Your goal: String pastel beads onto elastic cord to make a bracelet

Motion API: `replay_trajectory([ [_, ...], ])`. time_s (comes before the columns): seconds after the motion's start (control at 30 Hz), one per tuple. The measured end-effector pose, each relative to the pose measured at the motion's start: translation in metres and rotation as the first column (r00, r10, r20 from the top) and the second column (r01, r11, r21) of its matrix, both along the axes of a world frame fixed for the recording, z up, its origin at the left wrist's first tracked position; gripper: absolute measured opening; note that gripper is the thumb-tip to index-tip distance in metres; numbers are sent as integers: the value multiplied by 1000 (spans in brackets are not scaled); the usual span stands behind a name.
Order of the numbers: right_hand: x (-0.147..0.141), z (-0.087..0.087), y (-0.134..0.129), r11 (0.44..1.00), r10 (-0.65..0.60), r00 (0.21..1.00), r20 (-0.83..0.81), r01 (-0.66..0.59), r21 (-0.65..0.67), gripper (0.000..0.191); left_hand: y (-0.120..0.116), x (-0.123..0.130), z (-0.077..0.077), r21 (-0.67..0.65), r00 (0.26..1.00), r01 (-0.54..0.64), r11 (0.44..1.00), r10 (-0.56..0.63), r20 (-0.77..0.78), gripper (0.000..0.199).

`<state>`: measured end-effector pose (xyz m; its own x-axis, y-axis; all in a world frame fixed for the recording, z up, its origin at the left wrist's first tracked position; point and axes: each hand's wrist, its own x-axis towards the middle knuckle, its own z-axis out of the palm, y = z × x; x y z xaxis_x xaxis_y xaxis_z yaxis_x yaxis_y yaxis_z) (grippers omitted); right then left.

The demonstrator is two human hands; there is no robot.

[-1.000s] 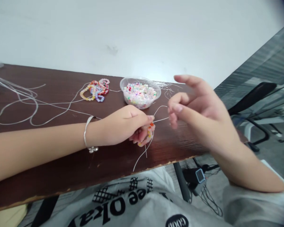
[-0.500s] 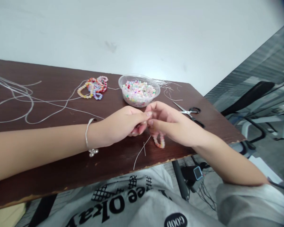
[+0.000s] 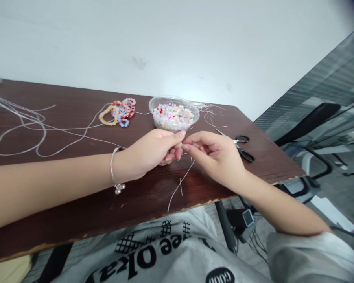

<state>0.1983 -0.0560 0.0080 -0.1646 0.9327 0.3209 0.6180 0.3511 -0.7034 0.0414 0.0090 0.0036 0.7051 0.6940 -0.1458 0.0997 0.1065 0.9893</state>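
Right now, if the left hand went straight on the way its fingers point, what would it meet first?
Most likely the right hand: its fingertips lie directly ahead of the left hand, so near that I cannot tell whether they touch.

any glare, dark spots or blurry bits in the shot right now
Head view: a bright glow on the wall behind the bowl, with a fainter sheen on the table; head view: the upper right corner falls dark; head view: the beads in the right hand look soft, too indistinct to count.
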Motion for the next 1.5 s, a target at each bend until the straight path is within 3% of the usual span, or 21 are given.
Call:
replay_trajectory([
  [0.13, -2, -3, 3, 993, -54, 990, 132, 40, 107, 10, 2, 2, -8, 89, 1000, -30, 996, 29, 12, 47],
  [0.23, -2, -4, 5, 994, -65, 984, 163, 49, 101, 7, 1, 4, -10, 115, 1000, -23, 993, 22, 11, 46],
  [0.37, 4, -2, 6, 996, -76, 991, 108, 71, 51, 14, -1, 3, -7, 130, 1000, 7, 991, -10, 19, 41],
  [0.53, 14, 0, 6, 994, -100, 995, 23, 99, 51, 13, 6, -2, -1, 349, 995, 95, 932, -88, -35, 26],
  [0.6, 17, 0, 5, 994, -100, 995, -23, 101, 34, 11, 8, -3, -1, 378, 995, 101, 920, -93, -38, 23],
  [0.67, 20, -1, 5, 996, -94, 993, -75, 95, 2, 12, 9, -3, -1, 316, 995, 100, 944, -102, -10, 22],
  [0.77, 21, -4, 7, 998, -56, 988, -143, 52, -31, 15, 7, -1, -4, 123, 988, 128, 984, -137, 66, 21],
  [0.9, 20, -10, 14, 995, 95, 980, -178, -97, -5, 12, 5, -1, -7, -171, 975, 172, 970, -143, 168, 15],
  [0.97, 21, -8, 14, 991, 103, 986, -132, -90, 100, 15, 5, -1, -7, -273, 972, 178, 946, -126, 196, 13],
  [1.07, 21, 0, 5, 933, -36, 999, 10, 30, 358, 11, 4, -1, -6, -335, 971, 137, 932, -59, 230, 13],
  [1.13, 17, 5, -6, 910, -105, 992, 76, 65, 409, 6, 3, -1, -5, -343, 969, 93, 935, -6, 247, 15],
  [1.23, 6, 3, -22, 976, -79, 997, 7, 76, 206, 12, -1, -1, -5, -346, 959, 54, 937, 48, 278, 18],
  [1.3, -3, -6, -27, 998, -54, 980, -192, 57, 10, 21, -5, 0, -6, -347, 954, 42, 937, 65, 292, 17],
  [1.37, -12, -15, -27, 993, -59, 907, -417, 12, -115, 24, -11, 0, -7, -337, 957, 48, 940, 53, 285, 17],
  [1.5, -23, -27, -24, 992, -116, 760, -640, 56, -112, 22, -22, 0, -6, -280, 959, 82, 956, 1, 284, 21],
])
